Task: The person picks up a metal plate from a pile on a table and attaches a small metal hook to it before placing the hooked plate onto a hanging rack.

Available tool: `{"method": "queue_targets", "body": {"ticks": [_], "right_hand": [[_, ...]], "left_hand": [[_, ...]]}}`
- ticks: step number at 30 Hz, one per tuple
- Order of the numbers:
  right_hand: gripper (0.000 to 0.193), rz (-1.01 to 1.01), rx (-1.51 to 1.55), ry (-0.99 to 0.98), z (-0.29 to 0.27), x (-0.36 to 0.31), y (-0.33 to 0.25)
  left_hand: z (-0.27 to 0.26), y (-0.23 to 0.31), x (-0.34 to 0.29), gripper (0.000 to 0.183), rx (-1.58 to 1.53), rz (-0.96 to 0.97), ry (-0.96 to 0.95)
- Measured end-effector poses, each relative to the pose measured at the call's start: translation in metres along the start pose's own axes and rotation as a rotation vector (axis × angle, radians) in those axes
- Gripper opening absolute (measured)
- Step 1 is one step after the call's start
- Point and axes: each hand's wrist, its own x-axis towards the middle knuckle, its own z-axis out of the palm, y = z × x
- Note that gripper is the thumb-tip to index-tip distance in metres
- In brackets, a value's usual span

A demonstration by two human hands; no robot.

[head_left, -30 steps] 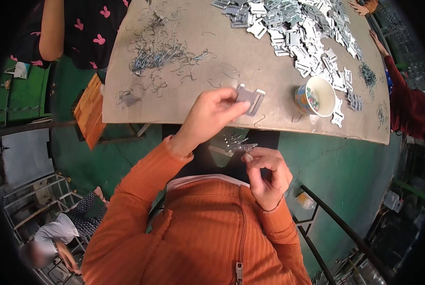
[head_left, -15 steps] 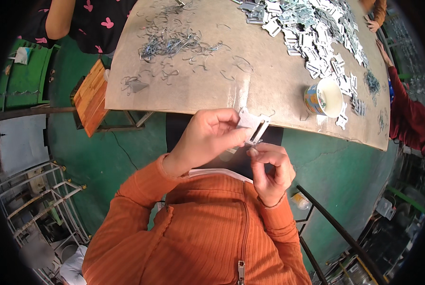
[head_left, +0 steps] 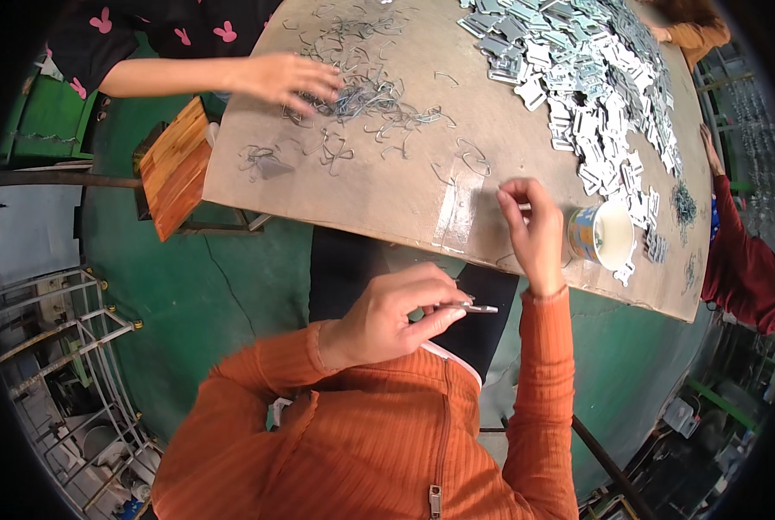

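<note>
My left hand (head_left: 396, 316) pinches a flat metal buckle plate (head_left: 481, 308) between thumb and fingers, in front of my body just below the table edge. The plate is seen nearly edge-on. My right hand (head_left: 536, 232) is over the table's near edge, apart from the plate, with thumb and index finger brought together; whether a small piece is between them is hidden. Loose bent wires (head_left: 474, 158) lie on the tabletop to the left of its fingertips. Beside it, on the right, stands a patterned paper tub (head_left: 602, 234).
A heap of metal plates (head_left: 578, 95) covers the table's (head_left: 379, 195) far right. A co-worker's hand (head_left: 292, 80) is over a tangle of bent wires (head_left: 366, 95) at the left. Another person's red sleeve (head_left: 738, 260) is at the right edge. A wooden stool (head_left: 175, 169) stands left.
My right hand has left the plate and moved up over the table. My left hand is lower, with the plate turned edge-on. A co-worker's hand has come over the wires.
</note>
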Motion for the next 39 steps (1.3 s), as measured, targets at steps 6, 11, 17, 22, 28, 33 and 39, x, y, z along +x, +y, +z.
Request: {"method": "queue_targets", "body": {"ticks": [6, 11, 17, 22, 28, 33, 39], "right_hand": [[0.012, -0.020, -0.230, -0.095, 0.024, 0.045, 0.016], [0.013, -0.053, -0.478, -0.196, 0.038, 0.050, 0.003], [0.012, -0.179, -0.554, -0.272, 0.047, 0.064, 0.001], [0.011, 0.187, 0.290, -0.389, 0.038, 0.073, -0.015], [0.011, 0.362, 0.754, -0.268, 0.007, 0.030, -0.049], [0.017, 0.311, 0.805, -0.086, -0.025, -0.021, -0.079], [0.020, 0.283, 0.936, 0.113, -0.034, -0.076, -0.101]], "left_hand": [[0.001, -0.009, -0.007, 0.012, -0.007, 0.016, 0.069], [-0.004, -0.015, -0.006, 0.015, -0.015, -0.028, 0.035], [-0.004, -0.015, -0.006, 0.014, -0.045, -0.042, -0.008], [-0.004, -0.016, -0.006, 0.014, -0.042, -0.036, 0.015], [-0.003, -0.016, 0.001, 0.009, -0.023, 0.018, 0.078], [-0.003, -0.012, 0.005, 0.010, 0.020, 0.005, 0.067], [0.005, -0.005, 0.011, 0.007, 0.046, 0.101, 0.085]]}}
